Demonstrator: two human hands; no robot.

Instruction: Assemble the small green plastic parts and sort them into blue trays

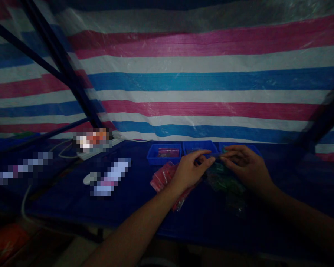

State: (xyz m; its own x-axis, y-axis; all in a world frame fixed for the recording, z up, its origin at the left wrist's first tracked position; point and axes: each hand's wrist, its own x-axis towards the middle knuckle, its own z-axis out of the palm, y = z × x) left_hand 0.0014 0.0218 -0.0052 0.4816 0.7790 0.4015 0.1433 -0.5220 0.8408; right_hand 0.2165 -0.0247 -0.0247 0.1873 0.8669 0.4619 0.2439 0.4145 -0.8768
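Note:
My left hand (190,167) and my right hand (247,167) meet over the blue table, thumbs and fingers pinched towards each other. Between their fingertips is a thin, dim item that looks like a small plastic bag (217,155); its contents are too dark to make out. Beneath my left hand and forearm lies a fanned pile of red plastic packets (163,177), partly covered. Green packets (228,183) in clear plastic lie below my right hand. Just beyond the hands stand a blue bin (164,161) with pinkish packets, a middle bin (199,144) and a right bin (254,149), partly hidden.
On the left of the blue table (72,198) are a white oval object (90,178), a blurred-out flat item (113,176) and a white power strip (86,154) with cables. Dark metal posts (72,85) frame a striped plastic sheet (197,81) behind.

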